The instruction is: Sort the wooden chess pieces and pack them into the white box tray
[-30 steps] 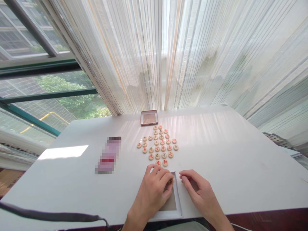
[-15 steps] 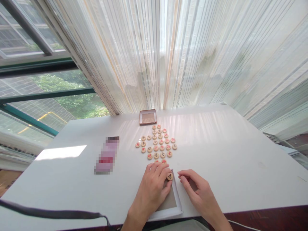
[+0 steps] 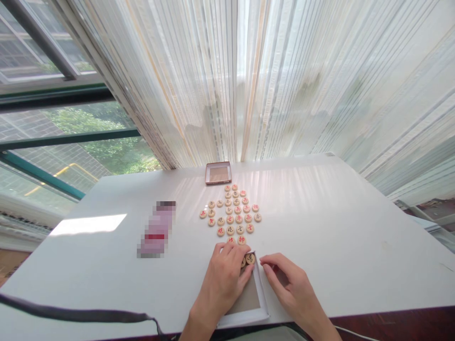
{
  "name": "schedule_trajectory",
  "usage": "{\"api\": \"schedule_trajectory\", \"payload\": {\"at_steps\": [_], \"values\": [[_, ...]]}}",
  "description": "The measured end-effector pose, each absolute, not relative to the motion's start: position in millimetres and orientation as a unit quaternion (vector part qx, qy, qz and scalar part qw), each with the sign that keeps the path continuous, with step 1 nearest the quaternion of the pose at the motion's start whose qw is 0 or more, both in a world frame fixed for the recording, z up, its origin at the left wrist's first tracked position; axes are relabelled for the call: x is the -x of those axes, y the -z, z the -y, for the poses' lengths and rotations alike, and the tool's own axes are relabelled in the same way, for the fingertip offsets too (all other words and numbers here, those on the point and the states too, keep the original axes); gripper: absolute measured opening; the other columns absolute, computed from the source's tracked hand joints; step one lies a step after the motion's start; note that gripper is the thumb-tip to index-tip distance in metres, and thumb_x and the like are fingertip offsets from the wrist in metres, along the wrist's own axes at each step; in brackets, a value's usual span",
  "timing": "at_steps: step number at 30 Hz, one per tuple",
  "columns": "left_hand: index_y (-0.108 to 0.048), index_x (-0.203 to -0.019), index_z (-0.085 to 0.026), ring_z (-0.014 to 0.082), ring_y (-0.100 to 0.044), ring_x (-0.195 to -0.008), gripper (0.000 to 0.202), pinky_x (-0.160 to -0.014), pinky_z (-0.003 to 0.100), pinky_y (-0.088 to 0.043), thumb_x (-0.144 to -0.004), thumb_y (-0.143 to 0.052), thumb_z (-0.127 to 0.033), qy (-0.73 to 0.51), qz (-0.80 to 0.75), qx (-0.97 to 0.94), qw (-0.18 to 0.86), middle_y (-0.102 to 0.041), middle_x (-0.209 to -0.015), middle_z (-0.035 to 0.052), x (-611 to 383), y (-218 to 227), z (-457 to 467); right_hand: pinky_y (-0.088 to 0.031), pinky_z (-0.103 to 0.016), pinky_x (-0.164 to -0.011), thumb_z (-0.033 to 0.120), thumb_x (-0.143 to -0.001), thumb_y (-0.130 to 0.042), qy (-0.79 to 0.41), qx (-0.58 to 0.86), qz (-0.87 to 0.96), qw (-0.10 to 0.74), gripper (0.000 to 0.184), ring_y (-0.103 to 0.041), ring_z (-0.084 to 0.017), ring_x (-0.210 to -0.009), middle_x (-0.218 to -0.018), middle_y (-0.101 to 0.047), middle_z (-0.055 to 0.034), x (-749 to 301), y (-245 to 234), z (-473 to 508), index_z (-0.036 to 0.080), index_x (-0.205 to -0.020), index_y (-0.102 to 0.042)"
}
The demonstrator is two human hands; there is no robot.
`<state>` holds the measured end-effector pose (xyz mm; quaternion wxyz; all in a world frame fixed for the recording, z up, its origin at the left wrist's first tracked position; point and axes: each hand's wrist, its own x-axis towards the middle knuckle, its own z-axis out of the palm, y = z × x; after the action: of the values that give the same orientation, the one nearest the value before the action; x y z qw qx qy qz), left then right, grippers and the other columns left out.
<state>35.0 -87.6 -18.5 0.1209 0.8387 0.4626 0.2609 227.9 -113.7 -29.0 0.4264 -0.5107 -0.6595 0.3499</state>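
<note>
My left hand (image 3: pixel 225 274) reaches over an open shallow box (image 3: pixel 262 303) with a white rim at the table's front edge. Between its parted thumb and forefinger, a round wooden Chinese chess piece (image 3: pixel 250 258) with a black character lies in the box's far right corner. The thumb tip is at that piece's near edge. Beside it a second piece (image 3: pixel 243 262) is partly hidden by the fingers. Just right of the box, my right hand (image 3: pixel 289 282) is loosely curled, its thumb and forefinger slightly apart with nothing visible between them. Beyond the box, several red and black pieces (image 3: pixel 230 219) lie face up.
A box lid or second tray (image 3: pixel 218 173) sits at the far side of the white table (image 3: pixel 337 246). A blurred pinkish item (image 3: pixel 157 229) lies to the left. Behind the table hangs a striped curtain (image 3: pixel 220 85), with a window on the left. A dark strap (image 3: pixel 71 312) crosses the lower left.
My left fingers have parted somewhat, and the black-character piece now lies flatter in the box corner, with a second piece showing beside it. My right hand has shifted slightly left.
</note>
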Motion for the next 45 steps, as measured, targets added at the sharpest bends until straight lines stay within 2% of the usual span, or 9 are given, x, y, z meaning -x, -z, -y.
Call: {"api": "schedule_trajectory", "payload": {"at_steps": [8, 16, 26, 29, 33, 35, 38, 42, 45], "values": [[-0.058, -0.109, -0.022, 0.0236, -0.063, -0.095, 0.018, -0.086, 0.042, -0.046, -0.092, -0.065, -0.02, -0.255, -0.463, -0.839, 0.127, -0.07, -0.101, 0.0033, -36.1, 16.9, 87.1, -0.059, -0.026, -0.079, 0.033, -0.101, -0.051, -0.35, 0.508, 0.684, 0.39, 0.024, -0.072, -0.019, -0.087, -0.1, -0.075, -0.0073, -230.8, 25.3, 114.0, 0.022, -0.107, -0.071], [-0.059, -0.117, -0.025, 0.0238, -0.063, -0.103, 0.033, -0.09, 0.041, -0.049, -0.087, -0.072, -0.019, -0.272, -0.465, -0.827, 0.161, -0.07, -0.109, 0.003, -30.8, 0.4, 90.2, -0.059, -0.025, -0.076, 0.035, -0.1, -0.052, -0.34, 0.516, 0.677, 0.399, 0.023, -0.072, -0.02, -0.085, -0.095, -0.076, -0.0066, -231.3, 27.6, 113.2, 0.022, -0.101, -0.071], [-0.061, -0.118, -0.026, 0.0238, -0.063, -0.107, 0.023, -0.093, 0.042, -0.054, -0.095, -0.061, -0.024, -0.317, -0.517, -0.755, 0.251, -0.068, -0.112, 0.006, 9.8, 8.9, 96.2, -0.059, -0.026, -0.077, 0.035, -0.1, -0.053, -0.335, 0.526, 0.682, 0.383, 0.022, -0.072, -0.02, -0.085, -0.094, -0.076, -0.0064, -232.7, 28.7, 113.3, 0.022, -0.1, -0.071], [-0.059, -0.122, -0.026, 0.0248, -0.063, -0.11, 0.032, -0.095, 0.042, -0.056, -0.091, -0.065, -0.024, -0.324, -0.529, -0.733, 0.28, -0.066, -0.117, 0.0079, 19.1, 15.6, 105.6, -0.06, -0.027, -0.076, 0.035, -0.1, -0.054, -0.322, 0.524, 0.687, 0.387, 0.021, -0.07, -0.02, -0.085, -0.095, -0.074, -0.0065, -232.0, 32.0, 112.4, 0.023, -0.103, -0.069], [-0.057, -0.128, -0.027, 0.0265, -0.062, -0.114, 0.047, -0.098, 0.045, -0.055, -0.084, -0.07, -0.017, -0.322, -0.524, -0.74, 0.27, -0.064, -0.122, 0.0086, 18.4, 15.7, 110.2, -0.061, -0.026, -0.065, 0.034, -0.096, -0.059, -0.278, 0.522, 0.707, 0.388, 0.021, -0.069, -0.02, -0.084, -0.109, -0.069, -0.0091, -226.9, 32.8, 107.8, 0.024, -0.113, -0.066], [-0.058, -0.127, -0.028, 0.0264, -0.062, -0.114, 0.051, -0.1, 0.046, -0.054, -0.08, -0.071, -0.013, -0.316, -0.518, -0.751, 0.26, -0.065, -0.122, 0.0074, 15.0, 13.9, 108.0, -0.062, -0.029, -0.072, 0.03, -0.093, -0.063, -0.255, 0.508, 0.729, 0.381, 0.024, -0.068, -0.022, -0.094, -0.115, -0.065, -0.0094, -221.8, 29.4, 104.0, 0.025, -0.117, -0.066], [-0.06, -0.123, -0.028, 0.0252, -0.063, -0.11, 0.049, -0.096, 0.044, -0.054, -0.079, -0.07, -0.009, -0.304, -0.517, -0.76, 0.25, -0.066, -0.117, 0.0055, 10.9, 12.2, 103.2, -0.06, -0.036, -0.087, 0.022, -0.091, -0.065, -0.219, 0.475, 0.768, 0.369, 0.03, -0.065, -0.025, -0.105, -0.113, -0.064, -0.0086, -212.6, 21.6, 97.4, 0.027, -0.121, -0.065], [-0.06, -0.119, -0.028, 0.0241, -0.063, -0.104, 0.041, -0.091, 0.042, -0.054, -0.083, -0.066, -0.009, -0.295, -0.524, -0.757, 0.255, -0.067, -0.113, 0.0038, 9.3, 13.2, 101.1, -0.059, -0.042, -0.088, 0.012, -0.085, -0.07, -0.199, 0.453, 0.808, 0.319, 0.04, -0.063, -0.027, -0.105, -0.111, -0.066, -0.0076, -202.5, 14.9, 90.0, 0.028, -0.122, -0.063], [-0.061, -0.117, -0.028, 0.0238, -0.063, -0.103, 0.039, -0.091, 0.042, -0.054, -0.084, -0.064, -0.008, -0.297, -0.527, -0.753, 0.258, -0.067, -0.112, 0.0029, 9.3, 14.2, 101.8, -0.058, -0.044, -0.087, 0.008, -0.084, -0.07, -0.187, 0.452, 0.822, 0.291, 0.039, -0.062, -0.027, -0.102, -0.108, -0.067, -0.0069, -198.8, 14.7, 86.5, 0.027, -0.118, -0.064]]}}
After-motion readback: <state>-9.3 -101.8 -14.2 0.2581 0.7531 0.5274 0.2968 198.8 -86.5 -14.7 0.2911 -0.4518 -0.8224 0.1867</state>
